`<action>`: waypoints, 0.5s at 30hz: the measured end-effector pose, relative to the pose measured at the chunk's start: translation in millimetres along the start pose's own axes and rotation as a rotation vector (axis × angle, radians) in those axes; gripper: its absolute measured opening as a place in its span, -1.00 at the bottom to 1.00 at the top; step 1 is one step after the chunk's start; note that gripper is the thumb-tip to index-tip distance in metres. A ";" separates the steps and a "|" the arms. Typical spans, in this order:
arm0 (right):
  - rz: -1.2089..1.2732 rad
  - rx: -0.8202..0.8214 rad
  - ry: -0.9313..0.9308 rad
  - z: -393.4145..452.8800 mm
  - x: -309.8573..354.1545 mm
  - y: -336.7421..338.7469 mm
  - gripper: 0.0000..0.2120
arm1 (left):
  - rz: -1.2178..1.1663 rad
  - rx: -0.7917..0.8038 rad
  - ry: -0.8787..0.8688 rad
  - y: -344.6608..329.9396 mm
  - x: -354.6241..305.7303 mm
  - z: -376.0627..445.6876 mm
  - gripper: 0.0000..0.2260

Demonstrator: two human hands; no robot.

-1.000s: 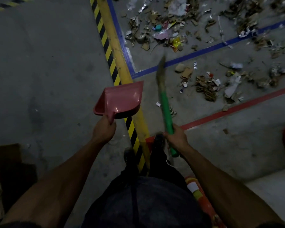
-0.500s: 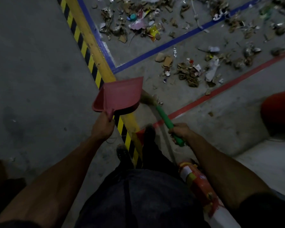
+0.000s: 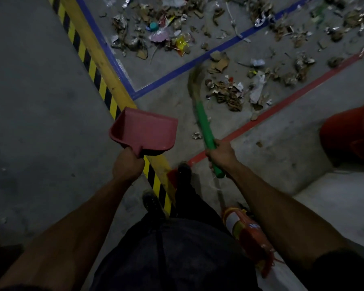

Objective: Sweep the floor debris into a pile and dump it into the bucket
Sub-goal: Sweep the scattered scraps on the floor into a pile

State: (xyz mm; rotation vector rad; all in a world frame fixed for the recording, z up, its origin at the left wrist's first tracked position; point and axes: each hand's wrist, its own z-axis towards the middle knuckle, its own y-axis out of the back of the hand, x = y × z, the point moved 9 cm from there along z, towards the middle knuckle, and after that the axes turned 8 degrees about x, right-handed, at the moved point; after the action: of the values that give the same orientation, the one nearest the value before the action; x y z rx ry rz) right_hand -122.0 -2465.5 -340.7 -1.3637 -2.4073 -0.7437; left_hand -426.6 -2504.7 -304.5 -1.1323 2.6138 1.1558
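The left hand [image 3: 127, 165] is curled tight round the short handle of a pink dustpan [image 3: 144, 131] and holds it in the air above the yellow and black striped line [image 3: 93, 66], with the open mouth of the pan turned toward 1 o'clock. The right hand [image 3: 220, 154] grips the green handle of a broom [image 3: 204, 122]. The handle goes up toward 11 o'clock, and its lower end comes out below the fist. The straw head of the broom is blurred; it lies over the concrete floor [image 3: 40, 101] just beside the nearest debris pile [image 3: 227, 92], at the 9 o'clock side of it — whether the bristles touch the scraps I cannot tell.

This pile of torn cardboard and paper lies between the blue tape line [image 3: 198, 59] and the red tape line [image 3: 282, 108]. More debris is spread at 12 o'clock, beyond the blue line, among it a yellow wrapper [image 3: 182, 44] and a small teal cap [image 3: 153, 26].

The red bucket [image 3: 351, 133] stands at 3 o'clock, on the near side of the red line, well apart from the debris and cut by the edge of the frame. Below the right forearm, at 5 o'clock, lies a red cylinder with a white label [image 3: 248, 236]. Two dark shoes — one on the striped line — are seen between the arms.
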 end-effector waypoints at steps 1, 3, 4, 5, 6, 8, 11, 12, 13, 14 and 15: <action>-0.005 0.030 0.000 -6.6 -2.6 -7.9 -0.58 | 0.002 0.006 0.009 -0.5 -0.9 0.0 -0.92; -0.035 0.094 -0.005 -21.1 -9.5 -20.1 -0.57 | 0.020 0.005 0.021 -0.2 -5.0 -1.0 -0.83; -0.065 0.125 -0.015 -26.5 -15.6 -24.8 -0.57 | 0.027 0.010 0.025 -1.4 -6.0 -0.7 -0.77; -0.090 0.155 -0.038 -30.4 -23.4 -27.8 -0.56 | 0.027 0.018 0.031 -2.3 -7.7 -1.3 -0.73; -0.100 0.185 -0.069 -31.9 -34.1 -29.3 -0.55 | 0.021 0.028 0.035 -3.8 -8.2 -0.3 -0.71; -0.134 0.234 -0.126 -29.8 -57.7 -27.1 -0.56 | 0.011 0.056 0.045 -6.7 -10.2 1.6 -0.67; -0.188 0.216 -0.198 -22.2 -91.1 -7.1 -0.63 | 0.009 0.104 0.043 -13.9 -14.0 4.5 -0.57; -0.187 0.190 -0.220 -19.4 -99.1 3.5 -0.64 | 0.008 0.109 0.047 -15.7 -14.2 4.5 -0.54; -0.177 0.162 -0.233 -15.1 -104.4 14.9 -0.65 | 0.005 0.111 0.060 -17.2 -13.2 4.4 -0.52; -0.164 0.136 -0.241 -9.3 -108.3 27.6 -0.66 | 0.002 0.105 0.065 -18.3 -12.5 4.8 -0.52; -0.154 0.111 -0.249 -3.2 -109.2 40.8 -0.66 | 0.002 0.098 0.070 -18.4 -13.3 4.0 -0.54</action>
State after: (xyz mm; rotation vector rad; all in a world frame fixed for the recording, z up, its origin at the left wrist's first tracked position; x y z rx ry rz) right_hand -30.7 -2527.9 -377.5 -1.3061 -2.7263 -0.4913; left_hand -405.8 -2502.2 -314.3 -1.1714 2.6907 0.9940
